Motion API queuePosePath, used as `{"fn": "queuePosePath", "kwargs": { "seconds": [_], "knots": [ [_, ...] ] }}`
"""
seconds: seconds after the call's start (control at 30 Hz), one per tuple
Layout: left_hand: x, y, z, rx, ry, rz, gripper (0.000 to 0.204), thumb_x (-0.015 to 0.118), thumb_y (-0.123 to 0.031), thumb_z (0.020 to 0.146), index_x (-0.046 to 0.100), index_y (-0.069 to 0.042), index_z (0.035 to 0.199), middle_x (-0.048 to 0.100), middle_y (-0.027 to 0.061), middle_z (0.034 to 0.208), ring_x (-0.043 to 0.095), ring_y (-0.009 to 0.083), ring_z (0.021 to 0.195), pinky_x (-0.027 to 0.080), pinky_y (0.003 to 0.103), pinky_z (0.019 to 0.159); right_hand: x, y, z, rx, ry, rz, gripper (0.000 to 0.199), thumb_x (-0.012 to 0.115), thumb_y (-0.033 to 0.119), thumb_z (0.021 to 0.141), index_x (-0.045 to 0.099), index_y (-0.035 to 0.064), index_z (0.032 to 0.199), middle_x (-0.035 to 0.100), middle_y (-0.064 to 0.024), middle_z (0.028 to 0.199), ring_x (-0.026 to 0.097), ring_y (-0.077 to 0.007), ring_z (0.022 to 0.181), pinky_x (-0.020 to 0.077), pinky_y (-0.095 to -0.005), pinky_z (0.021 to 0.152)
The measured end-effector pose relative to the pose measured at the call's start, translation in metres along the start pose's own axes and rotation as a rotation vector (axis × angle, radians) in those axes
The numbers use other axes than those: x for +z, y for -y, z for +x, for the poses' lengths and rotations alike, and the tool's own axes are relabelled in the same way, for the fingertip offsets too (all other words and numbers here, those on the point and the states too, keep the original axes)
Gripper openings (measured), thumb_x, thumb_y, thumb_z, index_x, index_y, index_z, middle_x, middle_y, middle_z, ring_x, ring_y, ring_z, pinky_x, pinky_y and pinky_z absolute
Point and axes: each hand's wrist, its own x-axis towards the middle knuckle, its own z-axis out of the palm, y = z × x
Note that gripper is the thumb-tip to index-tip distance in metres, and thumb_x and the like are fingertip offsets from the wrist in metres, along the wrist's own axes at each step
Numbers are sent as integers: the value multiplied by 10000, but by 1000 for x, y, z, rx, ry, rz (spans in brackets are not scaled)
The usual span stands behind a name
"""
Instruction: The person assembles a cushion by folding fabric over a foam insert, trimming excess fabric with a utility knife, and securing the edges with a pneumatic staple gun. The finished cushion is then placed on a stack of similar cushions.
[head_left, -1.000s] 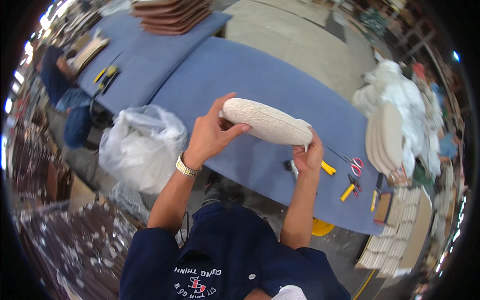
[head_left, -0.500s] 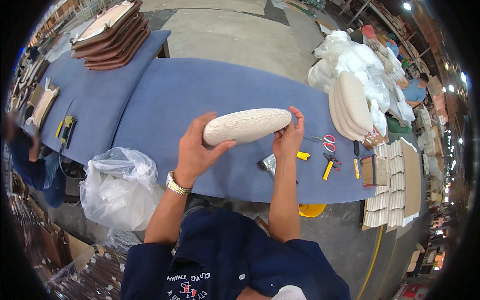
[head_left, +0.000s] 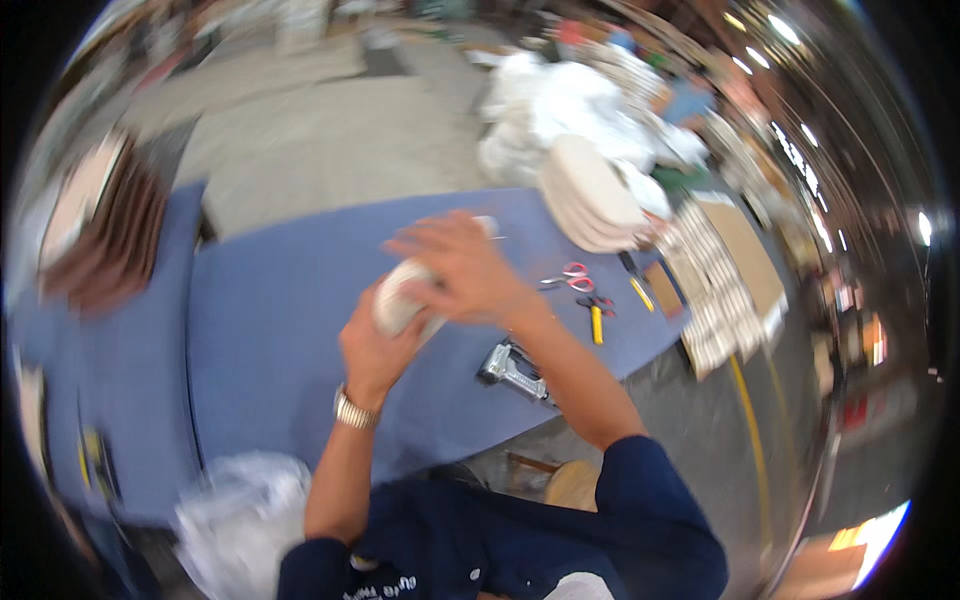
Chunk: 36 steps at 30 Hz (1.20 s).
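Note:
A cream woven oval seat pad (head_left: 398, 300) is held up over the blue table, turned edge-on and partly hidden by both hands. My left hand (head_left: 375, 345), with a metal-banded watch on its wrist, is closed round the pad's near end. My right hand (head_left: 465, 270) lies across the pad from the right with its fingers spread, blurred by motion. Below my right forearm, a silver staple gun (head_left: 515, 370) rests on the table. Red-handled scissors (head_left: 572, 279) and yellow-and-red pliers (head_left: 597, 318) lie to the right.
A stack of similar cream pads (head_left: 590, 195) stands at the table's far right, with white plastic bags (head_left: 570, 95) behind it. Brown padded seats (head_left: 110, 230) are piled at left. A clear plastic bag (head_left: 245, 520) sits near the front edge. Cardboard strips (head_left: 715, 285) lie at right.
The view has swung to the right. The pad has been turned from lying crosswise to pointing away, and my right hand has moved from its right end to across it.

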Motion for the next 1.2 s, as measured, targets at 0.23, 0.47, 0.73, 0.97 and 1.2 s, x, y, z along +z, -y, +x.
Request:
{"fn": "queuePosePath", "kwargs": {
  "seconds": [0.23,0.47,0.73,0.97,1.2],
  "knots": [
    [-9,16,31,-64,29,-182,454,798,-244,921,631,24,1248,722,166,1117,678,234,996,540,390,894,67,-18,36,-51,-691,426,254,775,375,892,782,124,931,762,-33,1102,646,-244,1078,387,-465,1094],
    [-3,21,47,14,69,-152,459,793,-295,941,616,35,1205,734,166,1091,689,250,968,542,403,865,52,-19,48,125,-693,203,217,679,279,920,739,93,826,719,-51,821,638,-270,882,450,-423,949],
    [4,26,60,-2,250,-219,444,791,-281,941,629,42,1198,730,165,1073,683,249,952,537,404,864,38,-58,11,427,-659,42,243,553,213,936,674,70,783,672,-111,771,630,-348,808,489,-460,780],
    [2,96,-8,19,236,-253,473,875,-232,844,619,35,1141,727,156,1051,684,239,915,547,395,835,46,-53,-35,651,-849,213,335,478,241,994,662,30,809,640,-161,763,615,-366,714,477,-459,688],
    [-12,289,-125,-369,460,-286,339,703,-205,1002,594,-2,1251,673,134,1132,661,279,942,578,431,801,46,-22,-102,664,-971,468,350,485,233,1004,671,5,816,632,-113,859,599,-233,830,486,-368,783]
  ]
}}
